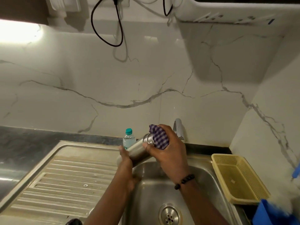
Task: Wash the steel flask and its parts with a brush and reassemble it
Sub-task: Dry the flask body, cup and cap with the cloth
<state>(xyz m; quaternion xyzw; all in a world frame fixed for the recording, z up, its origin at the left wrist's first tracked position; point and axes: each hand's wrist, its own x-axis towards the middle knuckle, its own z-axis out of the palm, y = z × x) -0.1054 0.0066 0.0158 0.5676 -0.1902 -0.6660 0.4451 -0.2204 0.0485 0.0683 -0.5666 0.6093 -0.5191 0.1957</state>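
The steel flask point(139, 147) lies tilted over the sink basin point(151, 189), its top end pointing up and to the right. My left hand point(125, 161) grips its lower body. My right hand point(168, 146) holds a purple-and-white checked cloth point(159, 138) wrapped around the flask's top end, thumb on the steel neck. The flask's top is hidden under the cloth.
A chrome tap point(178, 128) stands behind my right hand. A small water bottle with a teal cap point(129, 138) sits at the sink's back edge. A yellow plastic basket point(238, 176) is on the right, a blue container point(267, 213) at the lower right. The ribbed drainboard point(65, 181) is on the left.
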